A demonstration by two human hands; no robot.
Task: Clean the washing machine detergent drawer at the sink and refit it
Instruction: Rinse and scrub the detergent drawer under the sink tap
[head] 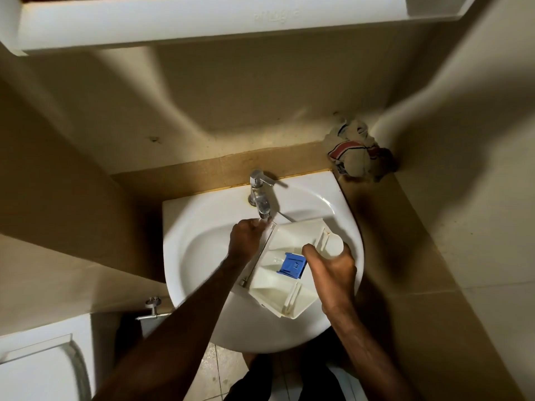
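while held over the sink (185, 256), white detergent drawer (278, 287), blue insert (292, 265)

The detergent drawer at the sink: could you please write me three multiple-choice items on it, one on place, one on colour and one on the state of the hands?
1. Where is the detergent drawer?
A. Over the sink basin, under the tap
B. On the floor
C. On the ledge beside the crumpled cloth

2. What colour is the insert in the drawer?
A. Red
B. Blue
C. Green

3. What are the hands doing?
A. Both hang idle
B. Only the left touches the drawer
C. Left hand and right hand each hold a side of the drawer

Answers: 1 A, the drawer lies across the basin below the spout. 2 B, the insert is plainly blue. 3 C, a hand grips each side.
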